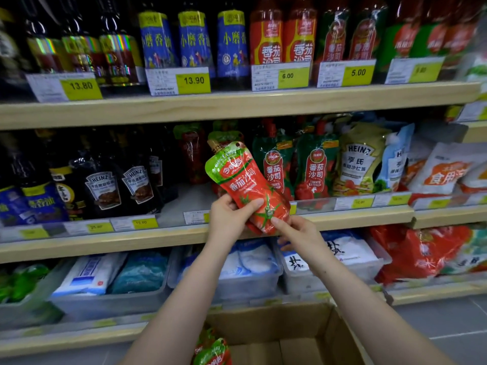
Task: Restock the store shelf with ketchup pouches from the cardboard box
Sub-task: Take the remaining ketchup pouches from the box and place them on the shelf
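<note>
Ketchup pouch, red body with green top and gold spout cap, is held up in front of the middle shelf, tilted with the spout leaning left. Left hand grips its lower left edge: thumb curled across the front, fingers hidden behind. Right hand pinches the bottom corner, index finger extended along the front face, the other fingers tucked under. Above the fingertips, standing pouches of ketchup line the shelf behind. Below the wrists, an open cardboard box holds another pouch at its left inner edge. Price tags front the upper shelf.
</note>
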A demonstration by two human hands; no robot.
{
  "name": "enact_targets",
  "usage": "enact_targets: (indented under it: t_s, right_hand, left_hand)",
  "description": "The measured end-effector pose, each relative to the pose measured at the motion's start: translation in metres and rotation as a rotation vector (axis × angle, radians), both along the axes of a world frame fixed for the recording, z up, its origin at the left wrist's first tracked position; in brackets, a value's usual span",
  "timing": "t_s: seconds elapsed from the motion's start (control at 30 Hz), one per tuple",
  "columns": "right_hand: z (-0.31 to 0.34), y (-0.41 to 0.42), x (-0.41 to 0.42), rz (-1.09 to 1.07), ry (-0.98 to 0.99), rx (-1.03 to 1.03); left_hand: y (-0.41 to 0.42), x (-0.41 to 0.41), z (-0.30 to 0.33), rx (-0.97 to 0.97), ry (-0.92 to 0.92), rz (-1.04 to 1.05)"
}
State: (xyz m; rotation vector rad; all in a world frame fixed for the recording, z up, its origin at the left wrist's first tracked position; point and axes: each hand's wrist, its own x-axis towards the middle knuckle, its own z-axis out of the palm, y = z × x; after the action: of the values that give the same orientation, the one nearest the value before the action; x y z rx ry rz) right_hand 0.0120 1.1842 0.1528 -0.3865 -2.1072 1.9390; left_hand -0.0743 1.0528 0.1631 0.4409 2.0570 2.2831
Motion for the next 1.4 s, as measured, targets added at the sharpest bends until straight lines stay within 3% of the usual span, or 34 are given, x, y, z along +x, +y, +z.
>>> enact_targets:
  t_s: [0.37, 0.53, 0.6, 0.67, 0.87, 1.1, 1.23, 1.4]
  right_hand:
    - [-0.007, 0.004, -0.004, 0.119, 0.094, -0.214]
    - [-0.007, 0.015, -0.001, 0.195, -0.043, 0.065]
    - [-0.006, 0.021, -0.002, 0.134, -0.076, 0.298]
    - [-0.001, 0.025, -0.006, 0.021, 0.004, 0.393]
    - [0.022, 0.01, -0.017, 0.132, 0.197, 0.387]
    - [0.062, -0.013, -0.056, 0.114, 0.363, 0.4]
    - [0.061, -0.03, -0.085, 0.108, 0.355, 0.403]
    - [0.033, -0.031, -0.107, 0.027, 0.233, 0.484]
  left_hand:
    - [-0.009, -0.005, -0.008, -0.016, -0.15, -0.041]
    - [-0.017, -0.011, -0.008, -0.081, -0.089, -0.082]
    - [-0.022, -0.013, -0.006, -0.122, -0.019, -0.109]
    - [-0.028, -0.014, -0.005, -0.194, 0.048, -0.163]
    - [-0.03, -0.012, -0.003, -0.325, 0.175, -0.283]
    - [-0.044, -0.047, 0.033, -0.261, 0.384, -0.089]
    - [-0.055, -0.074, 0.04, -0.386, 0.466, -0.014]
    - [-0.051, -0.095, 0.02, -0.501, 0.409, -0.072]
